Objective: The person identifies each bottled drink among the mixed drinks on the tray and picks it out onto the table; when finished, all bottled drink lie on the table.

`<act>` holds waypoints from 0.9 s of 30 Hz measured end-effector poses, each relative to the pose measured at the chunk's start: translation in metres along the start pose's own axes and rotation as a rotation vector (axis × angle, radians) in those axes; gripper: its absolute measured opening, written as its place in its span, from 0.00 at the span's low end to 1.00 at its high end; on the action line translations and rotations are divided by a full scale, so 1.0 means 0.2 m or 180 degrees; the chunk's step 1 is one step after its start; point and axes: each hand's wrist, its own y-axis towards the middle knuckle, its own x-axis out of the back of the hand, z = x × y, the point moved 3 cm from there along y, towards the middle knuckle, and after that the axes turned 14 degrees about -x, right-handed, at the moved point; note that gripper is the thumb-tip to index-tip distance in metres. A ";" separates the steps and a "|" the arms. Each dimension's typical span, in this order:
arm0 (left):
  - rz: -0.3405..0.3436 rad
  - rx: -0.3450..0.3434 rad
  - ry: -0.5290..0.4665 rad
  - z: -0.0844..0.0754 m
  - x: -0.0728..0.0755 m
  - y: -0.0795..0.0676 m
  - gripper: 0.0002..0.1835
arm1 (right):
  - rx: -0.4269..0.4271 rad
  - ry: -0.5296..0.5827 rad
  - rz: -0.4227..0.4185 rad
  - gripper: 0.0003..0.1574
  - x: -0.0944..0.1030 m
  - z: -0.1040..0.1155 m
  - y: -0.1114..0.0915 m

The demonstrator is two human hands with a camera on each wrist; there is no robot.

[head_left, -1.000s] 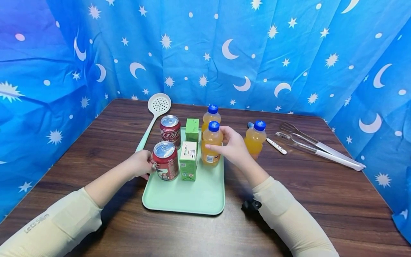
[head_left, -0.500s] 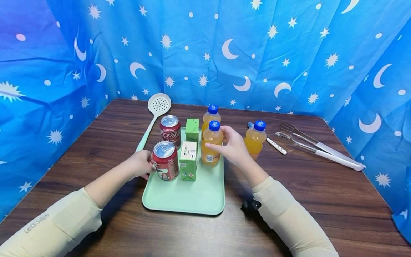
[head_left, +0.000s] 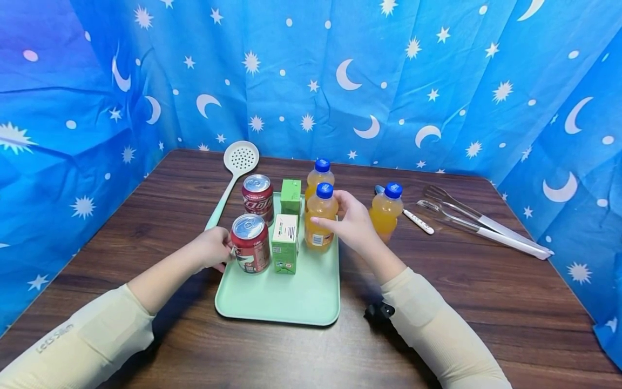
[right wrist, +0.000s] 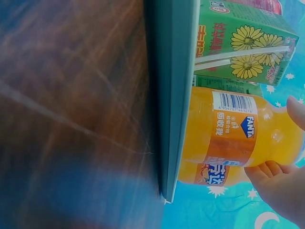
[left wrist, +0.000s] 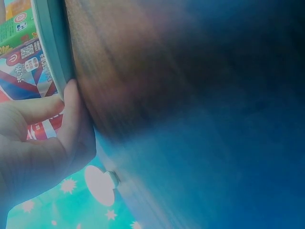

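Note:
A mint-green tray (head_left: 277, 305) lies on the wooden table. My left hand (head_left: 214, 248) pinches its left rim; the left wrist view shows thumb and fingers on the tray edge (left wrist: 55, 45). My right hand (head_left: 353, 220) holds the nearer orange Fanta bottle (head_left: 319, 237), thumb on one side and fingers behind. That bottle stands upright on the tray, in front of another orange soda bottle (head_left: 319, 175). Nearest my left hand is a red cola can (head_left: 250, 251), with a dark red can (head_left: 257, 200) behind. Green drink cartons, one near (head_left: 285, 254) and one far (head_left: 291, 197), stand between cans and bottles.
A third orange soda bottle (head_left: 386, 210) stands on the table right of the tray. Behind it lies a utensil with a white patterned handle (head_left: 419, 221). Tongs (head_left: 491, 229) lie farther right. A skimmer (head_left: 233, 181) lies along the tray's left side.

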 end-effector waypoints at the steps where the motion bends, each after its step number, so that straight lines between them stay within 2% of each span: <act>1: -0.0003 0.0001 0.0005 0.00 0.00 0.00 0.05 | -0.0002 0.0000 0.0004 0.40 0.00 0.00 0.00; 27: -0.0004 -0.0011 0.0008 0.00 0.00 -0.01 0.06 | 0.0159 -0.0072 -0.0032 0.39 0.01 0.03 -0.02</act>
